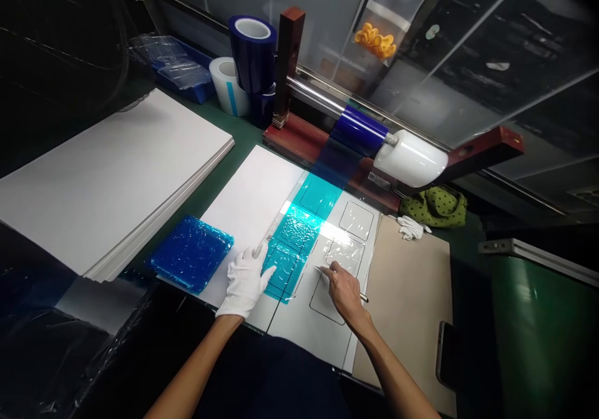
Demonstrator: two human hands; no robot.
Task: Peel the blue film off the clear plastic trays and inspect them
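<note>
My left hand (247, 282), in a white glove, rests at the left edge of a blue film strip (291, 238). Its thumb is spread onto the film, and its fingers lie by a narrow ruler-like strip that they partly hide. Bare and closed, my right hand (345, 291) grips a slim pen-like tool (364, 297) over the white board (299, 335); the tool's exact kind is unclear. Black rounded outlines mark the board, under clear film at the right. The blue strip looks wrinkled and runs back toward a blue film roll (358, 131).
A white sheet stack (121, 176) lies left, with blue film pieces (193, 252) nearer the board. Behind, a wooden stand (287, 63) carries the roll beside a white roll (412, 157). Brown cardboard (407, 294), a phone (447, 353) and a crumpled glove (412, 227) are right.
</note>
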